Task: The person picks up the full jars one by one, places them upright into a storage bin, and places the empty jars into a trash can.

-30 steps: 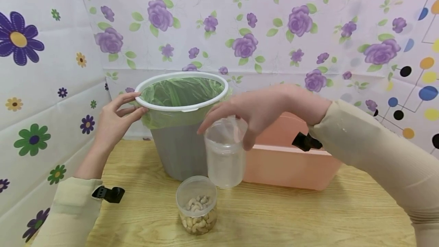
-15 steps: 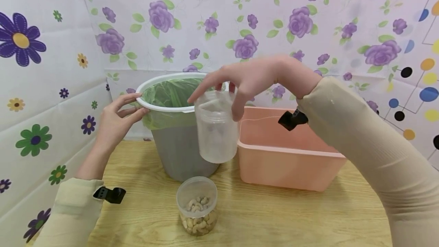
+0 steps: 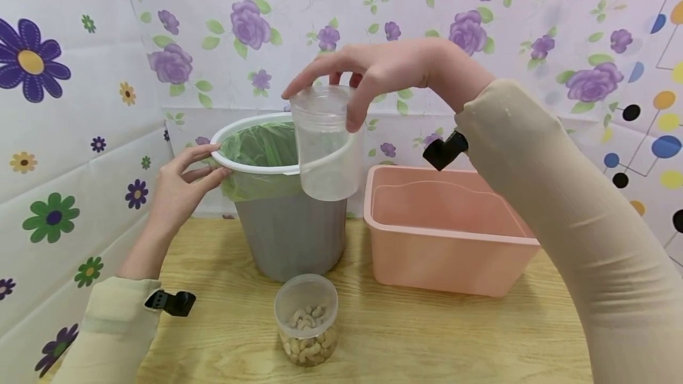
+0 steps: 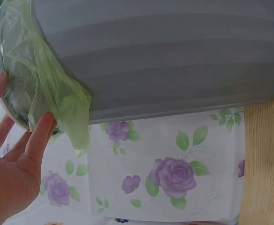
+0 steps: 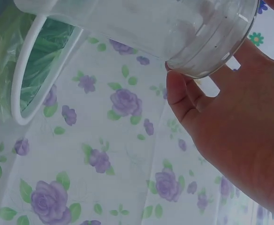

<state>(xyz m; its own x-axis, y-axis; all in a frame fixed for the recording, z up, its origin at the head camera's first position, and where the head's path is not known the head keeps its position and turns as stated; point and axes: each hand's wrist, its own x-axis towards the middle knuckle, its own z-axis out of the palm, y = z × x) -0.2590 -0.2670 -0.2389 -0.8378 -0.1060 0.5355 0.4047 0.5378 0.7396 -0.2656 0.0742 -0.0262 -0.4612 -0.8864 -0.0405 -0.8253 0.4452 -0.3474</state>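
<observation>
My right hand (image 3: 392, 70) grips a clear plastic jar (image 3: 328, 162) from above, fingers and thumb spread round its top end. The jar hangs upright in front of the right part of the grey trash can (image 3: 293, 230), its top above the can's white rim. In the right wrist view the thumb presses the side of the jar (image 5: 151, 33) near its rim. At the can's left edge, my left hand (image 3: 181, 185) pinches the rim over the green bag liner (image 4: 62, 93). A second clear jar (image 3: 308, 336), partly filled with cashews, stands on the table in front of the can.
To the right of the can, a pink plastic bin (image 3: 443, 259) stands on the wooden table (image 3: 427, 336). Flower-printed sheets (image 3: 320, 28) hang close behind and at the left. Black camera mounts (image 3: 445, 150) sit at both wrists.
My right hand has lifted the clear jar upward and a little to the left, uncovering more of the pink bin. The left hand has stayed at the can's rim.
</observation>
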